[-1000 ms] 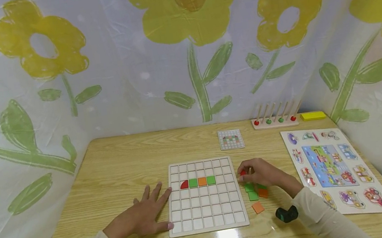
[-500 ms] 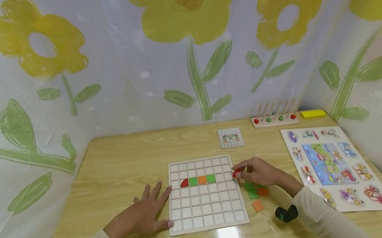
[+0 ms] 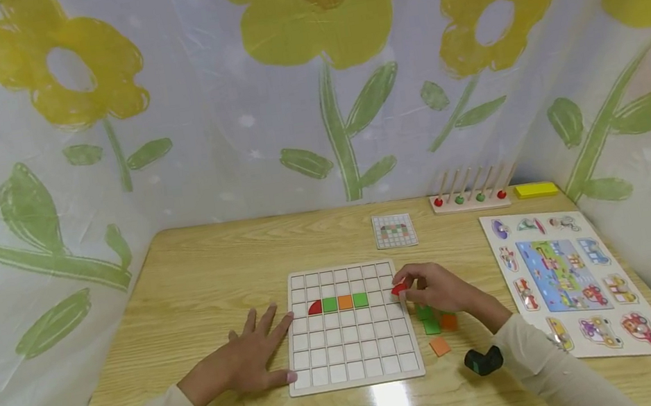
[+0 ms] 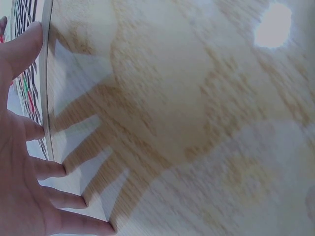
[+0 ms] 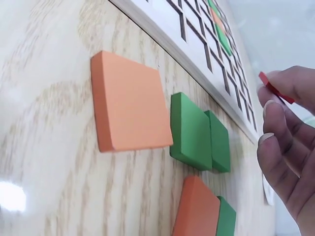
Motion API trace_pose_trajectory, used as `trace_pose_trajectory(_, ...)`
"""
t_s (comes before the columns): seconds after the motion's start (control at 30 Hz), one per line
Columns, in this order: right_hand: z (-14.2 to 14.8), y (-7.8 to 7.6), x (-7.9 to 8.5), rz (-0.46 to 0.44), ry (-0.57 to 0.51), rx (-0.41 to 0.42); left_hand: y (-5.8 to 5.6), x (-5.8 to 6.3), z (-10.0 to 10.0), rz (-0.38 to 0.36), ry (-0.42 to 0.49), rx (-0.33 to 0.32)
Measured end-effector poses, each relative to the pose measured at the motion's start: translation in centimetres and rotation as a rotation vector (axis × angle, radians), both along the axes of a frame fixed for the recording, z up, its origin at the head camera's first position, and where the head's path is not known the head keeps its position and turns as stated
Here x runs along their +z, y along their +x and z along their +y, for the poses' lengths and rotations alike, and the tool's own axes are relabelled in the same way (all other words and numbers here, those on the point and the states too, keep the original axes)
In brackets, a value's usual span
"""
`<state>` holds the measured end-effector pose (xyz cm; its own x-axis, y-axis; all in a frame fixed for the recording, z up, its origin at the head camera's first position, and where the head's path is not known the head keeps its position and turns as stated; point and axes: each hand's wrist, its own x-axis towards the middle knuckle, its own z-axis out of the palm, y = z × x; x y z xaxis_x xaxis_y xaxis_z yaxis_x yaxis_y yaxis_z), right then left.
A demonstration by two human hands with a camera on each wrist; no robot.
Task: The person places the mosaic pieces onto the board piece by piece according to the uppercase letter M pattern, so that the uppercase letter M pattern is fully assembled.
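A white grid board (image 3: 336, 356) lies on the wooden table. Its third row from the top holds a red quarter-round tile (image 3: 315, 307), a green tile (image 3: 329, 305), an orange tile (image 3: 345, 302) and another green tile (image 3: 360, 300). My right hand (image 3: 435, 287) pinches a second red tile (image 3: 398, 288) between thumb and fingers, over the board's right edge. My left hand (image 3: 255, 359) is spread flat, thumb and a fingertip at the board's left edge. Beside the right hand lie loose green tiles (image 5: 192, 132) and orange tiles (image 5: 130, 103).
Behind the board lies a small pattern card (image 3: 395, 230). A peg stand with beads (image 3: 470, 201) and a yellow block (image 3: 535, 190) are at the back right. A picture puzzle board (image 3: 571, 285) takes up the right side. A flowered curtain (image 3: 192, 111) surrounds the table.
My right hand has carried the red tile leftward from above the loose tiles to the board's right edge. The left hand has stayed in place at the board.
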<state>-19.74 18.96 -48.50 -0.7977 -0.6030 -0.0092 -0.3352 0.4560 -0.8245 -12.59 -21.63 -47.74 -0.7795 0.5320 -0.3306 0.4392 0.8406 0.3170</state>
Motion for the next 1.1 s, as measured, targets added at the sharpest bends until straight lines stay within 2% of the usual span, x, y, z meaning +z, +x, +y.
trace_pose_trajectory(0.33,-0.8,0.0,-0.1,-0.007,0.046,-0.036,0.0,0.2,0.1,-0.009,-0.004,0.006)
trace_pose_trajectory(0.63,-1.4,0.1,-0.2,-0.013,0.017,-0.056,0.0,-0.3,-0.1,-0.010,0.001,0.002)
trace_pose_trajectory(1.1,-2.3,-0.1,-0.3,0.000,0.047,-0.104,0.0,0.0,0.0,-0.014,0.005,0.014)
